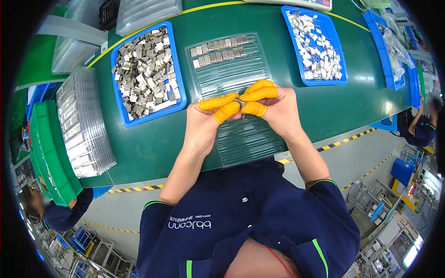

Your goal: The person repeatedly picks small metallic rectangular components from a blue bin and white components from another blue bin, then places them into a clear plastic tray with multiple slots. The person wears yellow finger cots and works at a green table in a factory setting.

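My left hand (pixel 204 125) and my right hand (pixel 280 109) meet above a clear ribbed plastic tray (pixel 227 84), with yellow cots on the fingers. Between their fingertips they pinch a small silver metal piece (pixel 239 102), mostly hidden by the fingers; a thin dark end shows just below it. Two rows of small silver block-shaped parts (pixel 220 51) lie in the far end of the tray. To the left, a blue bin (pixel 177 69) holds a heap of silver metal shells (pixel 143 69). A second blue bin (pixel 294 46) on the right contains small white parts with thin leads (pixel 320 51).
Stacked clear trays (pixel 83 125) stand at the left table edge, beside green bins (pixel 53 153). More clear trays (pixel 148 14) and a scale (pixel 310 3) are at the back. Another blue bin (pixel 382 51) with plastic bags sits far right. Other people work at both sides.
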The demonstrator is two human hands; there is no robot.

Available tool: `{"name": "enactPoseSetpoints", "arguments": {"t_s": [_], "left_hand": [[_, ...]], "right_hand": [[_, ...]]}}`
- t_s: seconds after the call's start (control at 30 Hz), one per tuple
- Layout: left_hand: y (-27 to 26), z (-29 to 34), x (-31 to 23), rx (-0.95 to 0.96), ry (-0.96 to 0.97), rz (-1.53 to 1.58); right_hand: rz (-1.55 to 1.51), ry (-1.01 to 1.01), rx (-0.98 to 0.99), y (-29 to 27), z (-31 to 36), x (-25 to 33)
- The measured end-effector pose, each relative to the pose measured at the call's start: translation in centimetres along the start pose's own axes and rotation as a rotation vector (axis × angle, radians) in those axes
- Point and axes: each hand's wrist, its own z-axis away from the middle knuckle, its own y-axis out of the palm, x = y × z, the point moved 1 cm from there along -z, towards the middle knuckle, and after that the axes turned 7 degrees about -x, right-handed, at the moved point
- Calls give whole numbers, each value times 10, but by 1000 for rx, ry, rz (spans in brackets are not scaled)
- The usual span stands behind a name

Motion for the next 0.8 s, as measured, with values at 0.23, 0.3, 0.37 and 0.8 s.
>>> {"name": "enactPoseSetpoints", "arguments": {"t_s": [0.23,0.3,0.37,0.8], "left_hand": [[3,1,12,38,-23,212],[3,3,9,-2,42,79],[5,4,7,-42,76,-8],[11,-7,5,-91,72,17]], "right_hand": [[68,-42,-17,1,-2,8],[91,-37,5,0,-4,10],[213,-126,6,-1,-5,10],[675,-604,-277,5,-3,12]]}}
